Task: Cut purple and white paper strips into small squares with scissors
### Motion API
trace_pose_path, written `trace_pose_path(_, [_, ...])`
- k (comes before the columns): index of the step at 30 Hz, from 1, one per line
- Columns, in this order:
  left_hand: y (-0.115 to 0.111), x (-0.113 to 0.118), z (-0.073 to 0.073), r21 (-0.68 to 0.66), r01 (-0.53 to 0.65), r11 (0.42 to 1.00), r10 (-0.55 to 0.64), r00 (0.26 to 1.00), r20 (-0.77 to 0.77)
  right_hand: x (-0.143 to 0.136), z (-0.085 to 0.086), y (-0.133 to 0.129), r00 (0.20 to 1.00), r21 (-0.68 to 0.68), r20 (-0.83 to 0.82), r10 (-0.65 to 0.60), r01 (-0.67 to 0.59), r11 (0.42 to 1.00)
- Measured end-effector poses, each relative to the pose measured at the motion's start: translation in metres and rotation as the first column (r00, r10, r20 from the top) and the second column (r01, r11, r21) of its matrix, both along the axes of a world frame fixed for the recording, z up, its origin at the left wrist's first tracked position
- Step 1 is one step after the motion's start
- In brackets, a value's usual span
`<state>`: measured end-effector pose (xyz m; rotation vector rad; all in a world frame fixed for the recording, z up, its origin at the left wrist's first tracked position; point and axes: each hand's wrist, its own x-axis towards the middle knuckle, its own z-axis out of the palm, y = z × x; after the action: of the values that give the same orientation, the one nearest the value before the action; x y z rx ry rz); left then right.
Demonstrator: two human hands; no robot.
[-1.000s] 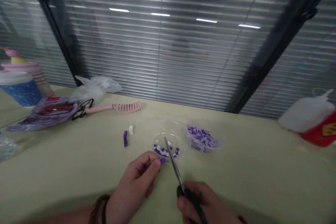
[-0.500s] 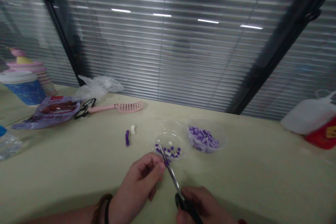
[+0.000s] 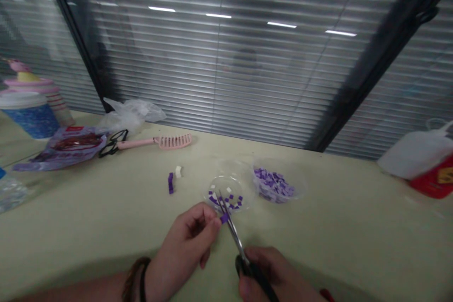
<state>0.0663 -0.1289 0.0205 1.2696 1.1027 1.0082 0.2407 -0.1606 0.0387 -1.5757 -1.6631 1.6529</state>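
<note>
My left hand [image 3: 193, 233] pinches a small purple strip [image 3: 224, 218] between thumb and finger. In my right hand [image 3: 269, 276] is a pair of scissors [image 3: 236, 236] with dark handles. Their slim metal blades stand slightly apart, with the strip at them. Just beyond the blade tips sits a shallow clear dish [image 3: 226, 180] holding several tiny purple and white squares. A clear tub [image 3: 299, 188] heaped with light purple pieces [image 3: 274, 183] is to its right. Left of the dish lie a purple strip [image 3: 171, 183] and a short white strip [image 3: 179, 171].
A pink hairbrush [image 3: 155, 141], black glasses [image 3: 112, 144], a purple packet [image 3: 63, 151] and a plastic bag [image 3: 132, 113] lie at the back left. Beyond them stands a blue cup [image 3: 31, 115]. A white and red container [image 3: 421, 160] is far right. Window blinds [image 3: 226, 71] rise behind the table.
The scissor blades have parted slightly, and more of the purple strip shows beside my left fingertips. Both hands stay nearly in place; the whole view has shifted a little.
</note>
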Motion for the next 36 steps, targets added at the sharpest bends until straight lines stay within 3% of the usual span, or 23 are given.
trace_pose_path(6, [-0.001, 0.001, 0.002, -0.011, 0.0, 1.0, 0.0, 1.0, 0.013, 0.0, 0.002, 0.0, 0.999, 0.008, -0.049, 0.017, -0.017, 1.0])
trace_pose_path(12, [0.0, 0.002, 0.002, -0.006, 0.002, 1.0, -0.002, 1.0, 0.024, 0.002, -0.004, 0.0, 0.999, 0.042, -0.031, 0.04, -0.039, 0.998])
trace_pose_path(16, [0.0, 0.002, 0.001, -0.004, -0.004, 1.0, 0.004, 1.0, 0.031, 0.001, 0.0, 0.001, 0.998, 0.009, 0.014, 0.059, -0.059, 0.998])
trace_pose_path(21, [0.0, 0.001, -0.001, -0.018, -0.004, 1.0, 0.004, 1.0, 0.025, 0.001, 0.002, 0.0, 0.999, 0.01, 0.043, -0.019, 0.018, 1.0])
trace_pose_path(30, [0.0, 0.002, -0.001, -0.037, -0.036, 0.999, 0.038, 0.998, 0.04, 0.001, -0.003, 0.001, 1.0, 0.03, -0.004, -0.026, 0.026, 0.999])
trace_pose_path(36, [0.001, 0.002, -0.001, -0.052, -0.034, 0.998, 0.036, 0.999, 0.039, -0.001, -0.012, 0.005, 0.995, -0.066, -0.091, -0.028, 0.022, 0.998])
